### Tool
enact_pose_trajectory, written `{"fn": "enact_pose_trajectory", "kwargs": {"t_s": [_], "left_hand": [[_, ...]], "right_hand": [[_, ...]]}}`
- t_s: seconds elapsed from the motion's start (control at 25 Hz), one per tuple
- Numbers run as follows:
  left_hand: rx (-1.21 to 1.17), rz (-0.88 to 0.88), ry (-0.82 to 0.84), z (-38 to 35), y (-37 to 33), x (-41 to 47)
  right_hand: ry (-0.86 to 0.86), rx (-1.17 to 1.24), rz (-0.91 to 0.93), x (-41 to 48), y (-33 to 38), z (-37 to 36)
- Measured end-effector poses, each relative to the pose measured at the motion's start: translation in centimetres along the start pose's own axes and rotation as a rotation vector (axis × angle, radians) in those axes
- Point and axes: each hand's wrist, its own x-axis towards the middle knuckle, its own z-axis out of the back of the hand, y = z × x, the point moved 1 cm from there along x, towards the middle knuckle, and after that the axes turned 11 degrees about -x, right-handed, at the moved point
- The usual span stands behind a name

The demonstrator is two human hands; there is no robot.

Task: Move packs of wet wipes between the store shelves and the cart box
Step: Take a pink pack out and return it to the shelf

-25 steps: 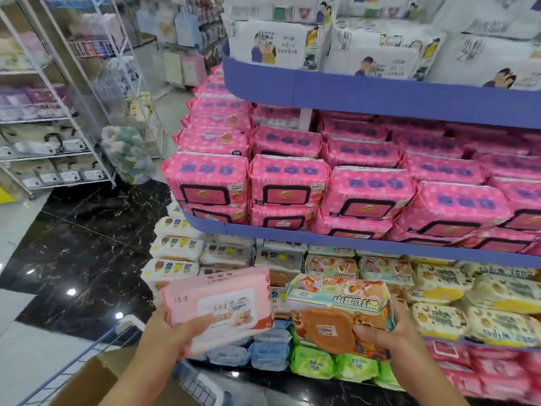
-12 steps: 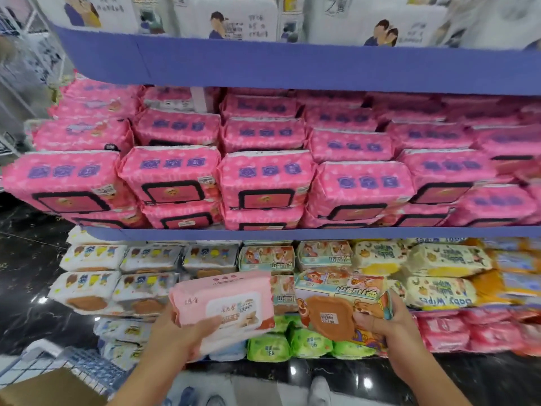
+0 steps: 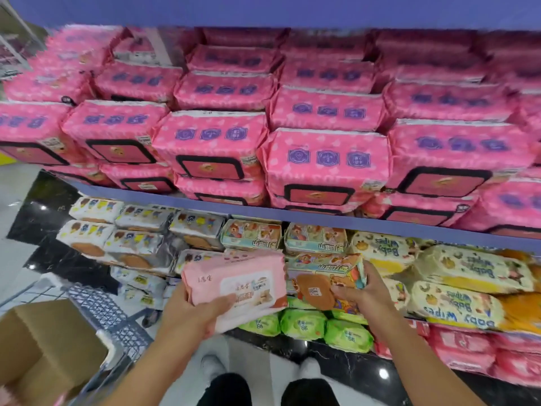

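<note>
Both hands are busy, each wrapped round one pack of wipes. The left hand (image 3: 193, 313), at about 7 o'clock, grips a pale pink pack (image 3: 234, 276) with a white label flap. Its thumb lies across the lower front and its fingers are hidden behind. The right hand (image 3: 364, 291), at about 5 o'clock, grips a bear-print pack (image 3: 314, 291) with a brown oval lid, thumb on the front face and fingers curled round the right end. The two packs sit side by side in the air in front of the lower shelf rows. The pink one's right end overlaps the other's left end, though whether they touch cannot be told.

At 8 o'clock an open cardboard box (image 3: 44, 350) stands in a wire cart (image 3: 102, 309) – neither held pack is in it. From 9 through 12 to 3 o'clock, bright pink packs (image 3: 325, 162) are stacked deep on a blue shelf (image 3: 263, 213). Under that shelf, white packs (image 3: 87, 232) lie at 8 o'clock and yellow Baby Wipes packs (image 3: 468, 271) at 4 o'clock. Green packs (image 3: 303, 322) sit low at 6 o'clock, just below the held ones – and the dark floor (image 3: 336, 358) shines beneath them
</note>
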Motion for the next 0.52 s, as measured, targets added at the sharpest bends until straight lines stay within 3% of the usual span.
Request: {"fn": "enact_pose_trajectory", "kwargs": {"t_s": [0.12, 0.32, 0.52], "left_hand": [[-0.03, -0.008, -0.038, -0.6, 0.8, -0.7], [-0.028, -0.052, -0.097, -0.9, 2.0, -2.1], [-0.073, -0.041, -0.147, -0.8, 2.4, -3.0]], "right_hand": [[0.089, -0.096, 0.082, 3.4, -1.2, -0.8], [-0.032, -0.654, 0.108, 7.5, -7.5, -0.2], [-0.082, -0.613, 0.016, 7.3, -8.4, -0.5]]}}
